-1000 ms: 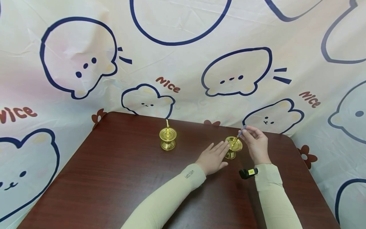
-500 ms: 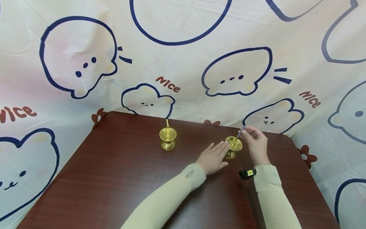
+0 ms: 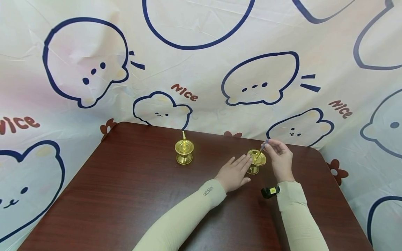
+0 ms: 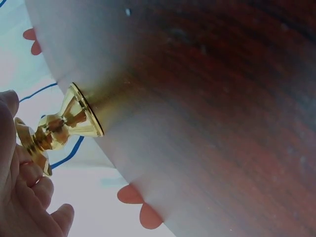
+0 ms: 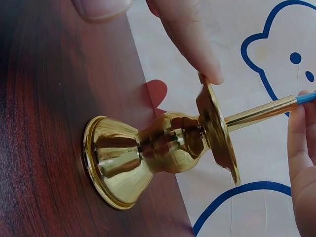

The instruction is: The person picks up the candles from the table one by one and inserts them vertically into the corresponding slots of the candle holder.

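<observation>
A brass candle holder (image 3: 259, 162) with a wide dish and flared foot stands on the right part of the table. My left hand (image 3: 233, 174) reaches over with straight fingers, the fingertips on the rim of its dish. In the right wrist view a fingertip (image 5: 210, 71) of that hand lies on the dish's edge. A slim brass tube (image 5: 259, 112) rises from the dish. My right hand (image 3: 281, 158) pinches a thin blue candle (image 5: 307, 98) between thumb and finger, its lower end at the tube's mouth. The left wrist view shows the holder's foot and underside (image 4: 54, 128).
Farther left on the dark wood table (image 3: 141, 195) stands a matching brass candle holder (image 3: 184, 149) with a pale yellow candle (image 3: 184, 135) upright in it. A printed cloth (image 3: 207, 76) hangs behind the table's back edge. A small black camera (image 3: 269, 191) sits at my right wrist.
My right hand and forearm have shifted slightly left and down, with the blue candle still pinched. The left hand and both holders stay in place.
</observation>
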Demonstrator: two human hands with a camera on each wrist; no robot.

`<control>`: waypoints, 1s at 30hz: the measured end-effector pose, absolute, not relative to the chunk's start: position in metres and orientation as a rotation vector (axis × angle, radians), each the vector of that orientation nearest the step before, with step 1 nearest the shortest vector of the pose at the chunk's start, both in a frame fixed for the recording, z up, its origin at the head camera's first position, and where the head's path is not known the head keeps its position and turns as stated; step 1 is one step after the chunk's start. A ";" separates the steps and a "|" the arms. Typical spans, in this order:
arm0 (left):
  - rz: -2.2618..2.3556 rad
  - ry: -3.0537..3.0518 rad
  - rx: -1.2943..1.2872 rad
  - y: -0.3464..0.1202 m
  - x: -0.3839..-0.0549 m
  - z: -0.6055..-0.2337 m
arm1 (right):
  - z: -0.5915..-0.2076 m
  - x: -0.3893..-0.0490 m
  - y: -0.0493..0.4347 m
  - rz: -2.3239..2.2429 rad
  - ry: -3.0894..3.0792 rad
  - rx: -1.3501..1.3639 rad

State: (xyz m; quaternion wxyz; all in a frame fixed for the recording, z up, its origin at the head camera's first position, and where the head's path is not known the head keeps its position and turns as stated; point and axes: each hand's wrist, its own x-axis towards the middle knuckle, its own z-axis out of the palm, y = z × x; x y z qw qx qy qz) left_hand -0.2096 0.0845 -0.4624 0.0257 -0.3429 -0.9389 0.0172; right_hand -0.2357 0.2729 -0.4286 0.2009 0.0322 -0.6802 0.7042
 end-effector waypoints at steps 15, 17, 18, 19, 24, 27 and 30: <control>0.021 -2.909 -1.060 0.083 -0.207 -0.458 | -0.432 -0.233 0.273 1.903 -1.986 0.042; 0.019 -2.908 -1.059 0.083 -0.207 -0.458 | -0.432 -0.233 0.272 1.908 -1.985 0.032; 0.019 -2.909 -1.060 0.083 -0.207 -0.458 | -0.432 -0.233 0.272 1.909 -1.983 0.030; 0.018 -2.909 -1.061 0.083 -0.207 -0.458 | -0.432 -0.233 0.272 1.911 -1.979 0.031; 0.018 -2.913 -1.064 0.083 -0.206 -0.457 | -0.433 -0.234 0.272 1.912 -1.958 0.062; 0.013 -2.912 -1.064 0.082 -0.206 -0.457 | -0.433 -0.234 0.272 1.911 -1.948 0.076; 0.008 -2.912 -1.067 0.082 -0.206 -0.457 | -0.433 -0.234 0.272 1.915 -1.942 0.077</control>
